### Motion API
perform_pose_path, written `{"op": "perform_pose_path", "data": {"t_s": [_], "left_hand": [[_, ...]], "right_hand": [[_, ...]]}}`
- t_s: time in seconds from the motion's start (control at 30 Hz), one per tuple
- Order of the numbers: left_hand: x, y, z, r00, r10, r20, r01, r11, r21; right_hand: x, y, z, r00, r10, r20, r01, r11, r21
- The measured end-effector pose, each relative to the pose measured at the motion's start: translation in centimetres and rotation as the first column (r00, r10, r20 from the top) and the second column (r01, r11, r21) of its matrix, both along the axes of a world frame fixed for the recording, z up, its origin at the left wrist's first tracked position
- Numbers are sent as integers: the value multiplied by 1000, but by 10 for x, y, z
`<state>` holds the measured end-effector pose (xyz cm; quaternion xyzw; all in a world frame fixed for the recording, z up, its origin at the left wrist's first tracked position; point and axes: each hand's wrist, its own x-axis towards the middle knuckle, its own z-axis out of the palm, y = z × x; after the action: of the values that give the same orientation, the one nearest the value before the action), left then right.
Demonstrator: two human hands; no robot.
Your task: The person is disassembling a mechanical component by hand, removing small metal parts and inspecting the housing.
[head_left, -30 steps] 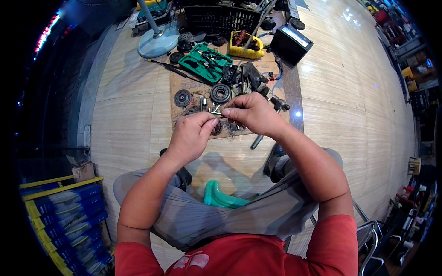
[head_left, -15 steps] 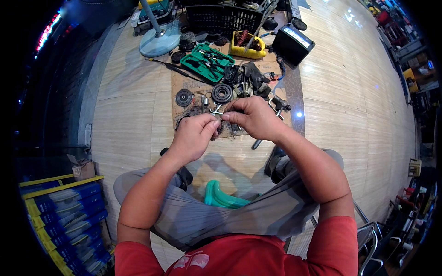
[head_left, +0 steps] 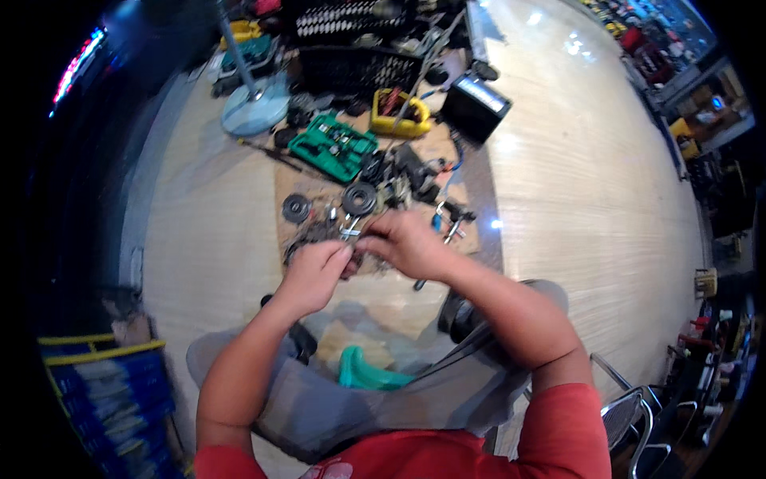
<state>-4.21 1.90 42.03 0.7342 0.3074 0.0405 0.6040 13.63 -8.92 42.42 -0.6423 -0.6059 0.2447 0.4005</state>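
My left hand [head_left: 313,277] and my right hand [head_left: 408,243] meet at the fingertips above the cardboard's near part. Both are pinched closed; whatever sits between them is too small and blurred to name. Just beyond the fingers lie a shiny metal T-shaped tool [head_left: 349,229] and a thick black ring-shaped part [head_left: 360,199] with a hole in its middle. A flat dark disc [head_left: 296,208] rests to the left of that ring. Right of my right hand is a dark metal part with a bar [head_left: 456,217].
Farther off lie a green tool case [head_left: 333,148], a yellow container [head_left: 388,124], a black box-shaped battery [head_left: 476,108] and a black crate [head_left: 359,72]. A pole's round base [head_left: 255,108] stands far left. Under my legs is a green plastic seat [head_left: 371,371]; stacked blue boxes [head_left: 112,391] stand left.
The view has tipped, so the workspace sits lower and more to the left. My hands stay together, fingertips still pinched.
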Motion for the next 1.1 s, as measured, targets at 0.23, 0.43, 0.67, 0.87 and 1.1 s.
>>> {"op": "perform_pose_path", "data": {"t_s": [0.23,0.43,0.67,0.87,1.1], "left_hand": [[3,-7,23,995,-88,55,54,891,451],[3,-7,19,987,-112,118,19,798,602],[2,-3,19,974,-119,193,-33,769,638],[1,0,20,972,-137,192,-20,761,648],[-2,2,24,995,-71,70,36,910,412]], "right_hand": [[-1,-1,12,999,-32,-8,31,994,-102],[-4,0,11,997,-70,14,71,990,-123],[-3,1,12,996,-92,19,93,990,-108],[-5,2,12,994,-96,56,99,993,-62],[-5,1,5,989,-47,143,23,986,162]]}}
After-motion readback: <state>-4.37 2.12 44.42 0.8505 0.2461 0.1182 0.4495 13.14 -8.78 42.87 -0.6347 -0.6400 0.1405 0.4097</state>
